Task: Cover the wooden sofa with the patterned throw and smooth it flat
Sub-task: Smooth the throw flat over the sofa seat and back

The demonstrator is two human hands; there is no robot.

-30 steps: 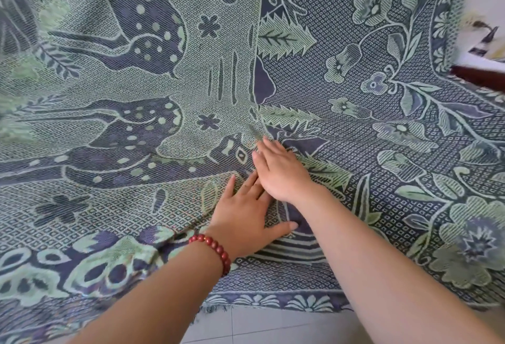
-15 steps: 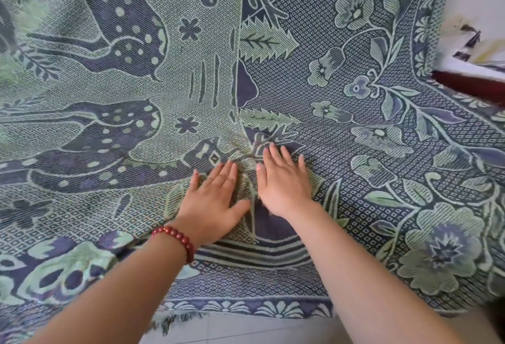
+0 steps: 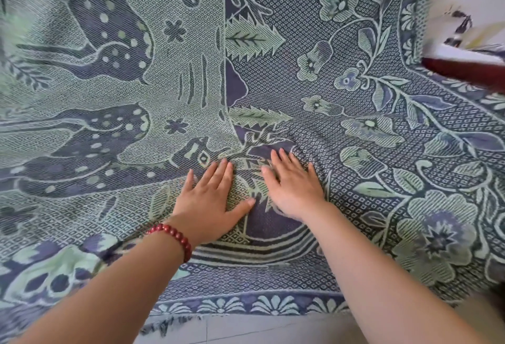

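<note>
patterned throw (image 3: 355, 43) fills nearly the whole view, draped over the back and seat of the wooden sofa (image 3: 461, 70). Only bare sofa part I can make out is a blurred dark red-brown strip at 3 o'clock

fabric looks thick and woven, with a raised texture. Green/navy diamond ground, spotted deer at 9–11 o'clock, flowers and leaves at 1–5. Daisy border and short fringe (image 3: 169, 324) hang at 6 over pale floor tile (image 3: 246, 330)

left hand (image 3: 210, 201) and right hand (image 3: 293, 188) are both near centre, palms down, fingers straight and slightly spread. They press the cloth and neither pinches or grips anything. Right sits just beside left at its 3 o'clock, with a strip of cloth showing between the thumbs. Red bead bracelet (image 3: 175, 237) on the left wrist

key relation: a small pucker (image 3: 246, 152) lies at 12 o'clock from the gap between the hands. Left fingertips (image 3: 224, 164) touch its edge and the right index is just off it, so both are about equally near. Ridges fan from it toward 2 o'clock, and a long straight fold runs from it up to 12

my read: cover is on and smoothing is partway done. Next push goes toward 12, or the hands sweep apart to 9 and 3. A stiff weave may just shift the bunch rather than flatten it
</note>
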